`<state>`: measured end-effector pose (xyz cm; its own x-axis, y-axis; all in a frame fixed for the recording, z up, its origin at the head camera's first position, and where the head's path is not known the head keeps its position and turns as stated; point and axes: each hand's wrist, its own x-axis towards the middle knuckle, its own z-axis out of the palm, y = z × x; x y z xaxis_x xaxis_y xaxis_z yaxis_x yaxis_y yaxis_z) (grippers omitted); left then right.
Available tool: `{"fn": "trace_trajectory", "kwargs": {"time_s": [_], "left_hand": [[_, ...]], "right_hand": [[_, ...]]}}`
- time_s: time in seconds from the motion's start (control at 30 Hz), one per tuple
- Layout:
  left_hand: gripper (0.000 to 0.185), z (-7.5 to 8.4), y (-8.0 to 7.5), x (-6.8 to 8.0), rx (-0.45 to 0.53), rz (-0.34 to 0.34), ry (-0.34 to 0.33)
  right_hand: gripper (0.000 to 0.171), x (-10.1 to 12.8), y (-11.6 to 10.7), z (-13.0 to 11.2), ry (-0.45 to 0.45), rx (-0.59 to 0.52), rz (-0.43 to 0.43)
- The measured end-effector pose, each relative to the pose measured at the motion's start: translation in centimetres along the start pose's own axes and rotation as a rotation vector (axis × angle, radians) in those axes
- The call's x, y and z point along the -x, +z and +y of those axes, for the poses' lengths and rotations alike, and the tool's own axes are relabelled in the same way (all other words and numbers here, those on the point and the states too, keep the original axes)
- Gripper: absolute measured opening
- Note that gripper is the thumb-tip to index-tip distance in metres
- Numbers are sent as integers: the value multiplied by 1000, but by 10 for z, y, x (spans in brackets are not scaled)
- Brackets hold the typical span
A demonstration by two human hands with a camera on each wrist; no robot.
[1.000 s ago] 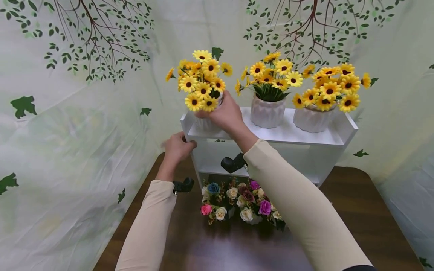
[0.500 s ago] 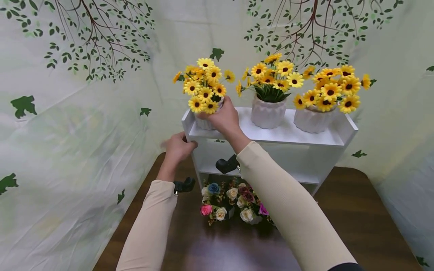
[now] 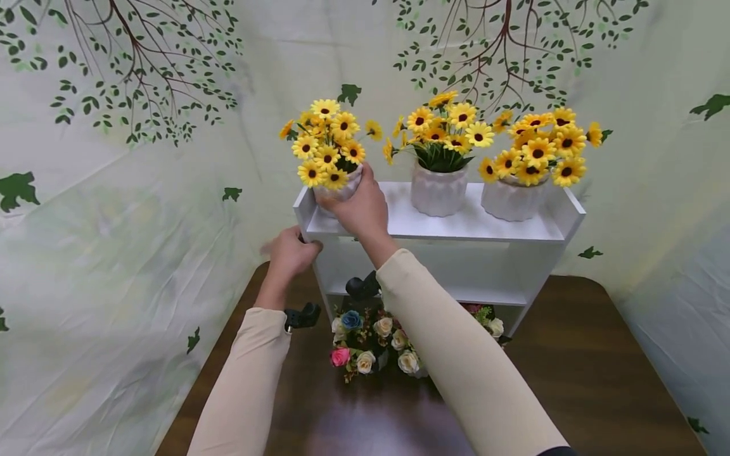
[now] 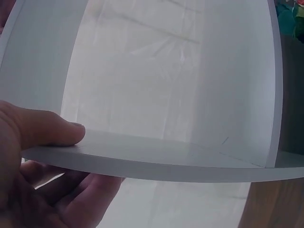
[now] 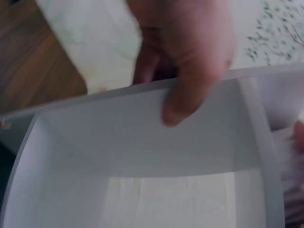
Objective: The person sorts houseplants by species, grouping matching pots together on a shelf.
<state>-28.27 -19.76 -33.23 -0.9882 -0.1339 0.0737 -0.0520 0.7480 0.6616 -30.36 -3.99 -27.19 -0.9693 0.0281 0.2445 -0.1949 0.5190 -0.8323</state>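
Indoors, white shelf (image 3: pixel 456 223) on brown table (image 3: pixel 576 354).

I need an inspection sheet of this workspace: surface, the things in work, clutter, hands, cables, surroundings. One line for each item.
Surface: dark brown wooden table carrying a white shelf unit.
Things in work: left sunflower pot at the left end of the top shelf; whether it rests on the shelf cannot be told.
Clutter: middle sunflower pot and right sunflower pot stand on the top shelf; mixed rose bouquet lies on the table in front of the unit.
Hands: right hand grips the left sunflower pot; left hand holds the shelf unit's left edge, thumb on the board.
Cables: nothing seen.
Surroundings: pale backdrop cloth printed with branches and green leaves.
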Motion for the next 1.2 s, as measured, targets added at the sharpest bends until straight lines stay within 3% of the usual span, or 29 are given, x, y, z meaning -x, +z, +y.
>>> {"fn": "trace_trajectory", "kwargs": {"time_s": [0.13,0.33,0.53,0.7,0.8,0.93,1.07,1.2], "left_hand": [[28,2,-6,0,-16,23,-3],[16,-4,-9,4,4,112,15],[21,-7,0,7,7,202,81],[24,-10,9,8,-7,210,108],[25,-11,15,10,23,241,111],[26,-13,23,12,108,321,90],[34,-15,23,13,166,350,71],[36,-17,18,12,177,339,89]], "right_hand": [[103,11,-3,-1,-68,71,-29],[92,54,-31,14,-200,-39,-143],[70,108,-91,62,-200,-160,-243],[53,141,-141,124,-204,-56,-244],[51,153,-165,171,-105,-39,-242],[57,168,-183,235,107,-56,-183],[67,182,-183,289,285,42,-160],[73,191,-168,323,369,130,-201]]}}
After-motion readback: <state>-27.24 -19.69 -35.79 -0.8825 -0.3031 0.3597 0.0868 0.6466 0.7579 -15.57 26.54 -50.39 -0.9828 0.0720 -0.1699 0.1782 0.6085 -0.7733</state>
